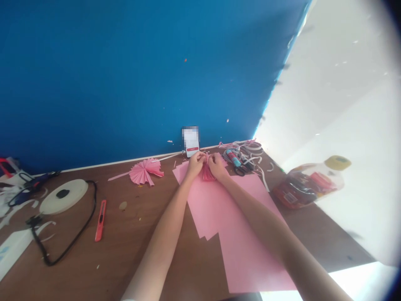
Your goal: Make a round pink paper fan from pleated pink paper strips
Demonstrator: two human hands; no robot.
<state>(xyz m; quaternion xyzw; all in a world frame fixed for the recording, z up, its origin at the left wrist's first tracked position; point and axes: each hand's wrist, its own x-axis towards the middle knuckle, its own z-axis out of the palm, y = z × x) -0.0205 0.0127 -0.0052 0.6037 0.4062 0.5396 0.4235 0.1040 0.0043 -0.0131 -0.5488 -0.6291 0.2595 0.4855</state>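
While the pleated pink paper (208, 174) is pinched by left hand (196, 164) and right hand (217, 164) over the pink sheets (205, 205), it could be sprung open if either grip is loosened.

Phone (192, 141): worktop's (131, 234) back edge, middle
Fan (144, 172): near back edge, left of phone
Pleats (207, 173): over sheets
Sheets (244, 246): reaching front edge
Strips (257, 148): right back corner
Bottle (308, 186): right edge
Cutter (100, 221): between disc (70, 196) and sheets
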